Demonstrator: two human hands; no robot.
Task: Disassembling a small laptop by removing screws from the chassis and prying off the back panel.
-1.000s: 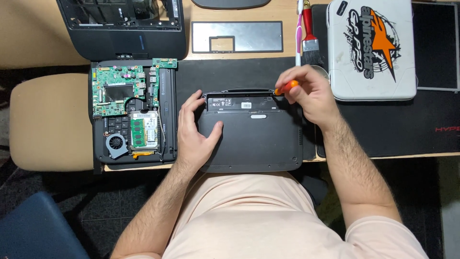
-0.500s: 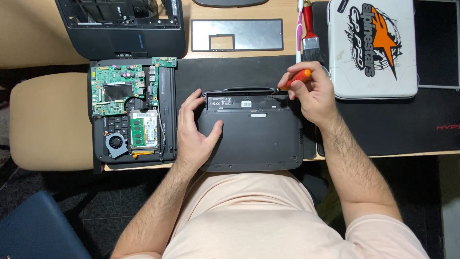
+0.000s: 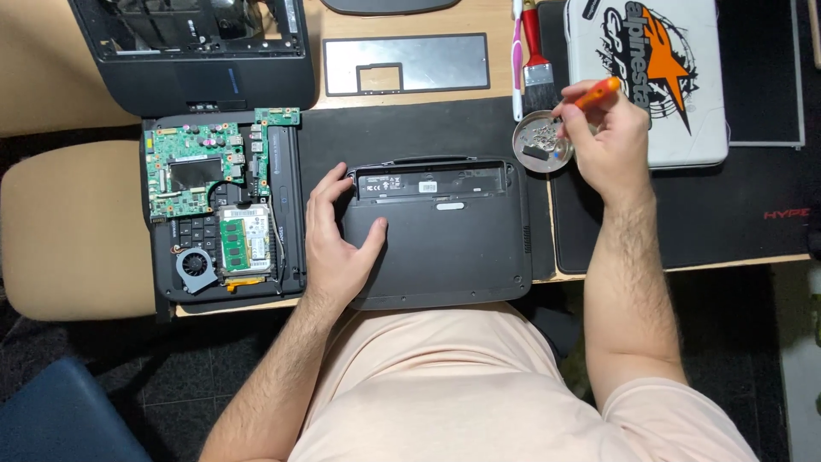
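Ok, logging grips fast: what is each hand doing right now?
Left hand: open, flat on the black laptop base.
Right hand: closed on an orange-handled screwdriver, over the small metal dish.

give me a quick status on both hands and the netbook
Left hand flat on black netbook base, steadying it. Right hand grips orange-handled screwdriver, tip over small metal screw dish. Nothing in the way.

wooden desk, beige chair left, dark floor below.
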